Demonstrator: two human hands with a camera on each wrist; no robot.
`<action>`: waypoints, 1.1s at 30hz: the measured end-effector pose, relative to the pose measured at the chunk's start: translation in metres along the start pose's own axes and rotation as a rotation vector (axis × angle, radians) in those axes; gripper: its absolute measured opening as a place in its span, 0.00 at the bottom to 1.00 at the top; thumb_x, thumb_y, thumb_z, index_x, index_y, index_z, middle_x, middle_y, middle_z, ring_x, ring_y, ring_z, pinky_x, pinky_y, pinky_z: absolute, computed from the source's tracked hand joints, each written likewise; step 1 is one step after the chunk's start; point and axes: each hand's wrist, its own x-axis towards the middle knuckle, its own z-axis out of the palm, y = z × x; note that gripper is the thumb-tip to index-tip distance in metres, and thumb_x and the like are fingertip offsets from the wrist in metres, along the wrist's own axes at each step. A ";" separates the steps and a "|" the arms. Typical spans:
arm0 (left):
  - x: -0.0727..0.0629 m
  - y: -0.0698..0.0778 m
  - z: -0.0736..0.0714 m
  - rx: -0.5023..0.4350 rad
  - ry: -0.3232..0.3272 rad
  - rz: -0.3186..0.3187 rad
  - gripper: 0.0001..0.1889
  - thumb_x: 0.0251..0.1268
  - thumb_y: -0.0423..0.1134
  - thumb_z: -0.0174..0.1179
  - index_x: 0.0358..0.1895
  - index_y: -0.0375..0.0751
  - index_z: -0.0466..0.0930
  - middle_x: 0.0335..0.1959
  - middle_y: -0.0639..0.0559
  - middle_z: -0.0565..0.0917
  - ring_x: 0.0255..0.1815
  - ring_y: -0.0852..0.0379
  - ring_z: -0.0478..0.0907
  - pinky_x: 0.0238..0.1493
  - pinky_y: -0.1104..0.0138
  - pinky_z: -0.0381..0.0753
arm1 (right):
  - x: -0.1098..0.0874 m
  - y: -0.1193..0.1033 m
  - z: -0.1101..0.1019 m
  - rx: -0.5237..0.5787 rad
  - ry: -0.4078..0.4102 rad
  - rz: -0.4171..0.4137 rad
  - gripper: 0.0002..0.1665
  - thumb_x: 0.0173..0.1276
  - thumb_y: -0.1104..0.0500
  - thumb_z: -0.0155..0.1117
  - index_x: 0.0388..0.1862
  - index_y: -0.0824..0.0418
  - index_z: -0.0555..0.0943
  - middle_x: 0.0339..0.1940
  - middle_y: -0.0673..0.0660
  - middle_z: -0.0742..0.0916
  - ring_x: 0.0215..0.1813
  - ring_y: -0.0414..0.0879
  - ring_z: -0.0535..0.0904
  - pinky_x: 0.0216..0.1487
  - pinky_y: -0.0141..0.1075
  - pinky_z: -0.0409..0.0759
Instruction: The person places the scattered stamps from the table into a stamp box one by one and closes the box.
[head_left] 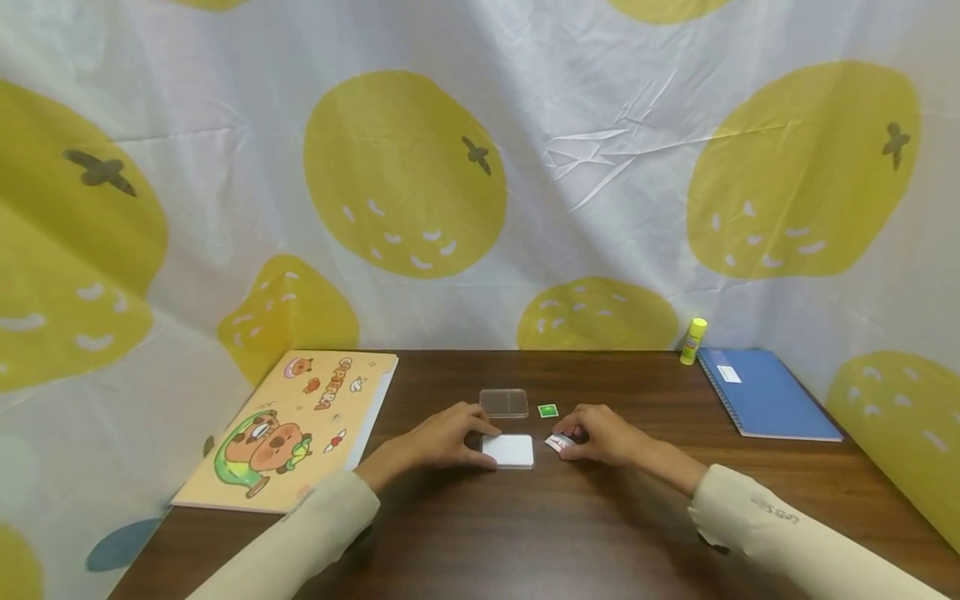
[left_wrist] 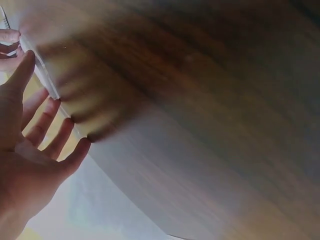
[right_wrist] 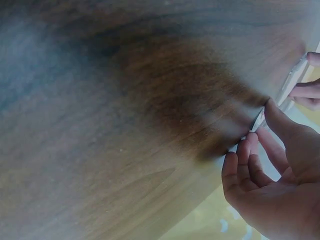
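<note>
In the head view, a small shallow clear box with a white face lies flat on the table. My left hand holds its left side, thumb at the near corner and forefinger at the far one. To the right, my right hand pinches a small white card with red print between thumb and fingers, low over the table. A clear plastic lid lies just beyond the box. Beside the lid is a small green card with a white border. Both wrist views show box and card nearly edge-on.
A folder with capybara drawings lies at the left of the dark wooden table. At the back right a yellow glue stick stands beside a blue spiral notebook. A fruit-patterned curtain surrounds the table.
</note>
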 end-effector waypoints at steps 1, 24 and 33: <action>0.001 0.000 -0.001 0.002 -0.002 0.000 0.27 0.61 0.56 0.75 0.60 0.47 0.88 0.53 0.54 0.82 0.55 0.55 0.75 0.55 0.61 0.78 | 0.000 0.000 0.000 -0.003 -0.002 0.001 0.18 0.61 0.57 0.81 0.47 0.64 0.90 0.35 0.52 0.85 0.38 0.43 0.79 0.40 0.33 0.79; 0.005 0.003 -0.004 0.000 0.001 0.018 0.27 0.57 0.55 0.77 0.57 0.46 0.89 0.50 0.52 0.85 0.50 0.54 0.77 0.52 0.61 0.78 | 0.004 -0.008 -0.003 0.141 -0.021 0.082 0.22 0.57 0.65 0.82 0.50 0.69 0.87 0.36 0.55 0.88 0.39 0.46 0.85 0.42 0.35 0.84; 0.007 0.000 -0.003 -0.001 -0.004 0.000 0.27 0.56 0.57 0.77 0.58 0.49 0.89 0.51 0.54 0.85 0.52 0.55 0.76 0.54 0.61 0.78 | 0.008 -0.006 -0.001 0.150 -0.030 0.075 0.13 0.65 0.67 0.74 0.49 0.65 0.89 0.40 0.57 0.91 0.39 0.45 0.87 0.41 0.34 0.84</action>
